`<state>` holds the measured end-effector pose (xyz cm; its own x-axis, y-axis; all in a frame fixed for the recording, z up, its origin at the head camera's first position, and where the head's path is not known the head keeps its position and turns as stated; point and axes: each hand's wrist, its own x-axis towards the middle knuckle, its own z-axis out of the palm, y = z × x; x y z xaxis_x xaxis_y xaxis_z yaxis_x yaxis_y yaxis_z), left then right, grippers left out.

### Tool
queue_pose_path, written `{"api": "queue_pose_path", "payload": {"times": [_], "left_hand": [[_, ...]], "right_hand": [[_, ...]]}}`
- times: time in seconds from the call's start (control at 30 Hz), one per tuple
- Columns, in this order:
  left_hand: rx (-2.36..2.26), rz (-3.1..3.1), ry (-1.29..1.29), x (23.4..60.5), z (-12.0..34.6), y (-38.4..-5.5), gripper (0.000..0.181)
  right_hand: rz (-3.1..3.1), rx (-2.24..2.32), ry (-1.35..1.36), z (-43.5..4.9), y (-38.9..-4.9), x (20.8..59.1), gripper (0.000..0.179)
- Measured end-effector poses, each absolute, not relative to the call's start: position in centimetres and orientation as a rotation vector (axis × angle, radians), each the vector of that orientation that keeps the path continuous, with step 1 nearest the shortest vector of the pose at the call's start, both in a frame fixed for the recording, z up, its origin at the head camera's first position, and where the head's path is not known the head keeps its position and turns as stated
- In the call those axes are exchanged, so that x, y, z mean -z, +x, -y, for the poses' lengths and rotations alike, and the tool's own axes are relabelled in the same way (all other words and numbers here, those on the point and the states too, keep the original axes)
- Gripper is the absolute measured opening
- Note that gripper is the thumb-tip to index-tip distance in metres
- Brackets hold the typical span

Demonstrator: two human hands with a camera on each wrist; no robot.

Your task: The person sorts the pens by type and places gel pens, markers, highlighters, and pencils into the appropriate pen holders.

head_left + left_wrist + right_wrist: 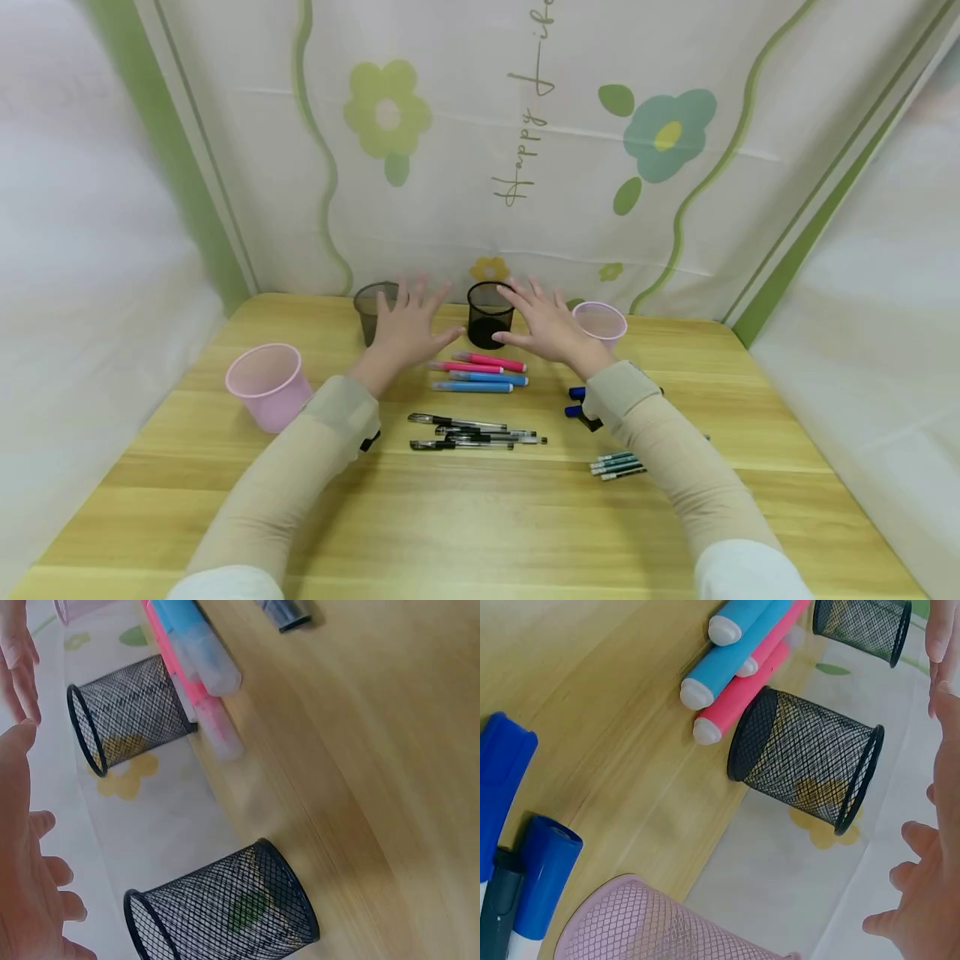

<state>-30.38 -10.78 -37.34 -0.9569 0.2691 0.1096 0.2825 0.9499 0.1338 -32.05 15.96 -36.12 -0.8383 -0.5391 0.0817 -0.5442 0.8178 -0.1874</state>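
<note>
My left hand (408,329), fingers spread and holding nothing, hovers in front of a dark mesh pen cup (366,315) at the back, partly hiding it. My right hand (553,327) is also spread with nothing in it, between a black mesh pen cup (491,327) and a small pink mesh cup (602,320). In the right wrist view the black cup (806,757) stands below the right hand's fingers (915,844). Pink markers (489,362) and blue markers (480,387) lie together on the table just nearer than the hands.
A larger pink cup (270,390) stands at the left. Several black-capped pens (465,429) lie mid-table. Blue-capped markers (574,411) lie partly under the right forearm, with several green pencils (618,467) nearer. A printed curtain (465,192) hangs behind the wooden table (465,525).
</note>
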Motion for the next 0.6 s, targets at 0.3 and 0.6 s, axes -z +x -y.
{"api": "queue_pose_path", "payload": {"times": [0.3,0.6], "left_hand": [[0.216,3.009,-0.506,36.8,10.2,-29.1,0.087],[0.191,2.978,-0.580,36.6,10.5,-28.2,0.085]], "right_hand": [[2.943,-0.270,0.950,-15.7,-31.0,36.5,0.090],[2.946,-0.310,0.988,-15.7,-30.1,36.9,0.089]]}}
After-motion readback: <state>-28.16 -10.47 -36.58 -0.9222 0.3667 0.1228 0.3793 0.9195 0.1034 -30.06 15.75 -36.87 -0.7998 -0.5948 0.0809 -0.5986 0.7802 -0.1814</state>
